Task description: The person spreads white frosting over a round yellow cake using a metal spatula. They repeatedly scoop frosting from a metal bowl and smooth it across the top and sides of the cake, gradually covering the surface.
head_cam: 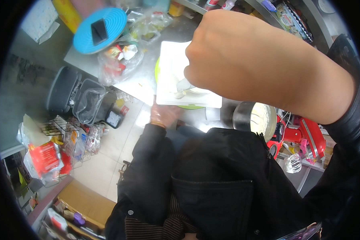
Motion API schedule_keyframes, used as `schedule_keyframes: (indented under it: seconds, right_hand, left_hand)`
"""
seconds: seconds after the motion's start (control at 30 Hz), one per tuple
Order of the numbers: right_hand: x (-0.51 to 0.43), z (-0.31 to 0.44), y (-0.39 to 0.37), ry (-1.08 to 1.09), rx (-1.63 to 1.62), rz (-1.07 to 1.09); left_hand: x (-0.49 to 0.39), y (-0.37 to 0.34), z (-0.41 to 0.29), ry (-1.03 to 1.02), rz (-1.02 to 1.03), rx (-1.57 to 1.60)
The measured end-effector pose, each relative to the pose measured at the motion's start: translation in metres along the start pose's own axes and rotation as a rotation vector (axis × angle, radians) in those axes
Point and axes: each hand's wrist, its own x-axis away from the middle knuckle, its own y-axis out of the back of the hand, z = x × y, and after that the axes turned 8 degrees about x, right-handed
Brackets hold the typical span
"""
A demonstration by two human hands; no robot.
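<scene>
My right hand (228,57) is closed in a fist and looms large over the worktable. A palette knife or spatula blade (184,85) comes out from beneath it, its handle hidden in the fist. The blade meets white cream (180,94) on a white square board (171,66) with raised edges, part of which is overexposed. Under the board shows the rim of a lime-green round turntable (192,107). Blurred, my left hand (165,115) is at the near left corner of the board, by the table's edge. Its fingertips are not clear.
A steel mixing bowl (241,118) with whipped cream stands right, by a red stand mixer (313,138) with a wire whisk (293,163). At left are a blue turntable (115,22) bearing a phone (99,31), plastic bags (120,64), an open grey bin (88,99) and a wire rack (69,132).
</scene>
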Motion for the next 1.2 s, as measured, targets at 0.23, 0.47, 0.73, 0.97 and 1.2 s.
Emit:
schedule_keyframes:
  seconds: [0.23,0.47,0.73,0.97,1.2]
  right_hand:
    - [0.001,0.006,0.022,0.029,0.171,0.164]
    - [0.039,0.021,0.012,0.013,0.001,0.259]
    - [0.081,0.033,0.025,-0.143,-0.231,0.261]
    - [0.213,0.086,0.077,-0.989,-0.686,0.298]
    - [0.26,0.345,0.139,-2.238,-0.76,0.345]
  left_hand:
    - [0.0,0.005,-0.075,-0.261,0.408,0.255]
    - [0.007,-0.012,-0.014,-0.109,-0.166,0.133]
    - [0.025,-0.005,-0.046,-0.262,-0.132,-0.019]
    - [0.028,0.002,-0.082,-0.25,-0.177,0.025]
    - [0.019,-0.005,-0.066,-0.106,-0.174,-0.006]
